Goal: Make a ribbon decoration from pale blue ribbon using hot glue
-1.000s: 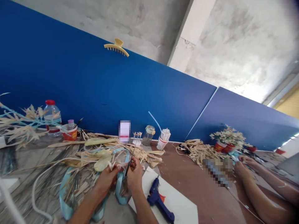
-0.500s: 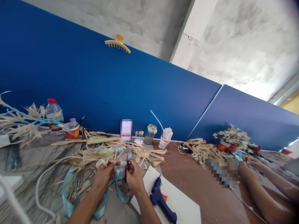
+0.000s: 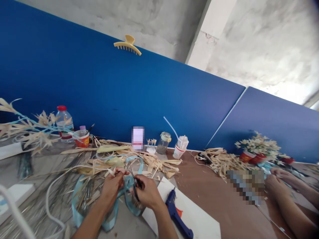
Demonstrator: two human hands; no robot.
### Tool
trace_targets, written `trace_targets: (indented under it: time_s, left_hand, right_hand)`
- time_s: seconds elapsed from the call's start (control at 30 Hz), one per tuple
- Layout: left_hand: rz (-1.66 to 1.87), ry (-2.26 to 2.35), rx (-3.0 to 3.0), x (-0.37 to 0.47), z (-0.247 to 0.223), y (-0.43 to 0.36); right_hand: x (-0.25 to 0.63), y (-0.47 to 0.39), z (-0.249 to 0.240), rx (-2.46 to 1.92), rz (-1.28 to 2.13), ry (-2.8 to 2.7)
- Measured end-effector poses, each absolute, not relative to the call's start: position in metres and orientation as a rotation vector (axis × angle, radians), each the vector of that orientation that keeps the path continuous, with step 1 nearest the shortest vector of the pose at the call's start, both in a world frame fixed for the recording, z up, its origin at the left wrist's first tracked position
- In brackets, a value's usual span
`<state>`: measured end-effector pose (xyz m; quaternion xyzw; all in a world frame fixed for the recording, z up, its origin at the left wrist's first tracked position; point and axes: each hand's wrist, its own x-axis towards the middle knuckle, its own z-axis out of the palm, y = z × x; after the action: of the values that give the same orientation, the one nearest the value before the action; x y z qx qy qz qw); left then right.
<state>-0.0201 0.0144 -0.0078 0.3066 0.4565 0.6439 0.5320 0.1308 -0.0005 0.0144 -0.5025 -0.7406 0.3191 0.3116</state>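
Head view: left hand [image 3: 116, 182] is closed in a fingertip pinch on a small pale piece [image 3: 111, 171], material too small to tell. Right hand [image 3: 148, 191] is wrapped around black-handled scissors [image 3: 136, 190], fingers at the handles, blades angled up and away, close to the left fingertips; can't tell if the blades are apart. Both hands are over the near part of the table [image 3: 209, 192], just above the light blue ribbon [image 3: 75, 202], which lies in loops below and around them. Dried husks [image 3: 104, 149] spread behind the hands, with loose dark strands [image 3: 27, 199] to the left and a white cable [image 3: 48, 196] curving across those. Blue glue gun [image 3: 177, 217] lies on a white board [image 3: 201, 220], right of the right forearm, nozzle pointing away. Along the blue partition [image 3: 87, 83], left to right: clear bottle [image 3: 64, 122] with red cap, red cup [image 3: 82, 141] with items in it, upright blurred-out panel [image 3: 138, 137], small white flower holder [image 3: 151, 150], lidded jar [image 3: 163, 145], white paper cup [image 3: 178, 152] holding white material. Blue-stemmed husk flowers [image 3: 43, 127] at far left, partly in front of the bottle. Yellow claw clip [image 3: 128, 44] sits on the partition's top edge. Further right: second husk pile [image 3: 220, 162], pale flowers [image 3: 260, 146] in red cups, and a co-worker's hands [image 3: 277, 181] close together near light blue material; their grip is unclear.
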Motion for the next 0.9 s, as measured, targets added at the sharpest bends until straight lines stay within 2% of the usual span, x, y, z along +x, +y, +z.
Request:
trace_targets:
  time_s: [0.9]
  left_hand:
    - [1.527,1.056,0.745,-0.0215,-0.0133,0.0167]
  right_hand:
    - [0.1274,-0.0007,0.0117,-1.322,0.867,-2.003]
